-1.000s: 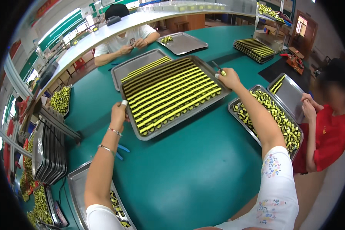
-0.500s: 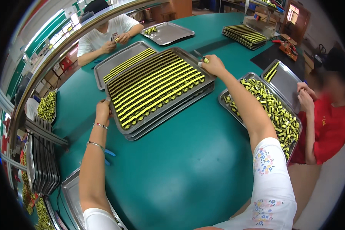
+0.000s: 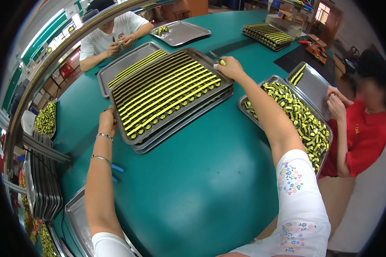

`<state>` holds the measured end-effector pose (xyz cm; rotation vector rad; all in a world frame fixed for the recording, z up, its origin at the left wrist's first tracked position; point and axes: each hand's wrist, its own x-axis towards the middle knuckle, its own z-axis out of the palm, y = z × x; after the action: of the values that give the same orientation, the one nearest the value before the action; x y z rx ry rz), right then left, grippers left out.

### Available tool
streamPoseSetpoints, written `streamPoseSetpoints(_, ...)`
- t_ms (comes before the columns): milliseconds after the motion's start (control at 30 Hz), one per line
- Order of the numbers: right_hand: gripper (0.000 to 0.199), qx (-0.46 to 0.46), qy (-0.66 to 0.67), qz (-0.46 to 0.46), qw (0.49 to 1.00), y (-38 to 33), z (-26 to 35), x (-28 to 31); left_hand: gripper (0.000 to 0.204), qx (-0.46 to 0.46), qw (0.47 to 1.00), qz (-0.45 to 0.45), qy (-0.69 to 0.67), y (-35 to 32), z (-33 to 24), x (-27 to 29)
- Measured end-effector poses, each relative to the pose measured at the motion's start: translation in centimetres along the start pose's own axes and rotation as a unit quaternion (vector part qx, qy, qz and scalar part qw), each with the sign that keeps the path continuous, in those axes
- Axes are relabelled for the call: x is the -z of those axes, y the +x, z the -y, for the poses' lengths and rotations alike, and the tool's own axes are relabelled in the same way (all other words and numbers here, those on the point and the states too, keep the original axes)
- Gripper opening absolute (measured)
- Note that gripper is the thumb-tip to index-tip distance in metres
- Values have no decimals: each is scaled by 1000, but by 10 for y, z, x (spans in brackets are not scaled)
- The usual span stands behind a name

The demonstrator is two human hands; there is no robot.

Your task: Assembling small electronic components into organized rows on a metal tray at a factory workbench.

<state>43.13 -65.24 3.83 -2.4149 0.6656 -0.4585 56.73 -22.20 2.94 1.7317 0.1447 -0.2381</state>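
Note:
A metal tray (image 3: 141, 142) filled with neat rows of yellow-and-black pieces (image 3: 171, 92) sits tilted atop other trays on the green table. My left hand (image 3: 107, 120) is closed round its left edge. At its far right corner my right hand (image 3: 230, 68) is closed on the rim, with a slim pointed tool (image 3: 214, 55) and a small yellow bit sticking out of the fingers. The fingertips under the rim are hidden. Right behind lies another tray (image 3: 104, 81), partly filled with rows.
On the right, a tray of loose pieces (image 3: 304, 124) stands beside a person in red (image 3: 366, 137). Another person in white (image 3: 111, 36) works across the table. Stacked empty trays (image 3: 45, 180) stand at left. Blue-handled pliers (image 3: 117, 168) lie by my left forearm. A filled stack (image 3: 268, 35) sits far right.
The top tray has risen slightly off the tray beneath, its near edge showing a wider gap. Both my hands keep their grip. The whole view has shifted a little.

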Motion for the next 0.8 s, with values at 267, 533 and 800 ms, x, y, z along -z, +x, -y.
streamPoseSetpoints(267,40,16,88,-282,955,-17,-5,11,30,-190,975,59,94,-129,-53,14)
streamPoseSetpoints(533,19,305,296,-62,903,-219,123,-48,50,-287,920,268,7,-368,-98,27)
streamPoseSetpoints(800,18,531,226,226,785,-390,217,-120,34,-295,893,333,69,-506,-110,67)
